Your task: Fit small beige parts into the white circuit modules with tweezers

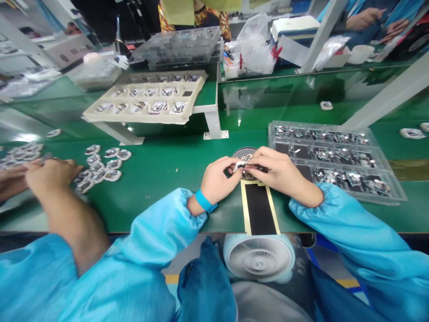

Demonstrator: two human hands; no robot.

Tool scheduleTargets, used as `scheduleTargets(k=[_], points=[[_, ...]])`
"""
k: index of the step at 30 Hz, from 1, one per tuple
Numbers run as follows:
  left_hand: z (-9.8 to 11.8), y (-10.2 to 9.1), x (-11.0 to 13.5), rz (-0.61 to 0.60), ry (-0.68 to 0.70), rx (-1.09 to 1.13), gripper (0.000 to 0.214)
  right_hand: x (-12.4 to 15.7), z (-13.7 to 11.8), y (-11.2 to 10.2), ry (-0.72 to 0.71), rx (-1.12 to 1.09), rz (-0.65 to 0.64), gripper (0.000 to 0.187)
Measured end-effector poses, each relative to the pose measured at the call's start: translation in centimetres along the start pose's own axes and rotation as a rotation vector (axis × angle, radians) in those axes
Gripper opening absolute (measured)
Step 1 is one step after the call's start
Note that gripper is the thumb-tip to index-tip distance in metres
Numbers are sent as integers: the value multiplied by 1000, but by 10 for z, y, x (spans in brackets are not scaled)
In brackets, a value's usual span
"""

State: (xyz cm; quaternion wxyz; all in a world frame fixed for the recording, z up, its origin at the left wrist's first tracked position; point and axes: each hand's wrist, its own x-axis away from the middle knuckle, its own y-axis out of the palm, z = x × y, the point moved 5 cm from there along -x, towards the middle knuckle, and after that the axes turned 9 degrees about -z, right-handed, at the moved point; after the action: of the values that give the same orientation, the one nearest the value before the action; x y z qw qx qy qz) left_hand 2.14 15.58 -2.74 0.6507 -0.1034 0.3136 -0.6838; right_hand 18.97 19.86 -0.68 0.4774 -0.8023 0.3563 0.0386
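My left hand [219,180], with a blue band at the wrist, pinches a small white-rimmed part [239,166] between thumb and fingers. Close against it, my right hand [279,173] is closed on a thin dark tool that looks like tweezers [257,167], its tip at the part. Both hands are over a round, dark, perforated dish [240,152] holding small pieces. Just below the dish, a black pad with pale yellow edges [260,208] lies on the green table. My fingers partly cover the part and the tool.
At right stands a clear compartment tray [397,190] of small electronic parts. A cream tray [134,117] of white parts sits on a raised shelf. White-rimmed pieces [97,166] lie in a cluster at left, beside a co-worker's hands [50,176]. A white post [385,94] slants at right.
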Motion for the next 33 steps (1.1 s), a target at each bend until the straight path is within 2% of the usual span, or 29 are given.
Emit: scheduleTargets(k=[4,6,9,12,15,18,21,23,28,31,33], points=[[-15,-10,-11,-17,-81,14,16,-4,3,-6,-1,4,-17,18],[-34,-29,-21,13,-163,-29,17,-8,12,-9,86,142,-41,20],[-72,-71,-35,109,-295,-168,21,-13,28,-9,246,401,-150,22],[-114,-108,-48,212,-415,-190,23,-14,38,-9,317,467,-157,21],[-141,-128,-63,295,-431,-177,26,-10,39,-7,321,449,-103,18],[-148,-140,-72,381,-424,-222,25,-3,34,-4,283,441,-58,20],[-136,-140,-66,431,-388,-264,20,1,26,-3,199,459,-25,22],[-118,-127,-56,415,-327,-256,18,1,17,-2,102,489,-34,25],[-51,-65,-28,279,-72,-196,25,-2,-5,4,-128,610,-124,26],[-9,-28,-21,169,198,-132,17,-3,-10,10,-212,661,-152,26],[11,-10,-21,97,327,-95,23,-1,-13,15,-244,662,-163,26]])
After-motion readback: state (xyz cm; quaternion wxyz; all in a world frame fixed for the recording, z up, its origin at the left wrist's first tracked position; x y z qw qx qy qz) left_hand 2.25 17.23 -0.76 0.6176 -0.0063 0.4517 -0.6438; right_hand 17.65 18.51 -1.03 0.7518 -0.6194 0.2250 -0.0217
